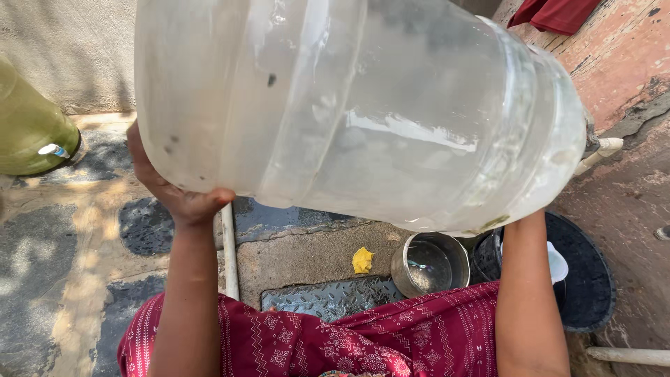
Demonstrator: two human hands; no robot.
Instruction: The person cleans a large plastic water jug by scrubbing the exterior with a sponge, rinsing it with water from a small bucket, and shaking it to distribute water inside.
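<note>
A patchy wet concrete yard [77, 230] lies below, with a pink wall [621, 63] on the right. Both hands lift a large clear plastic jug [356, 112] lying on its side, high and near the camera. The left hand [174, 192] cups its left end, thumb pressed beneath. The right hand is hidden behind the jug; its grip cannot be seen. Beneath stands a steel pot [429, 264], beside a yellow scrap [362, 260] and a black tub [586, 286].
</note>
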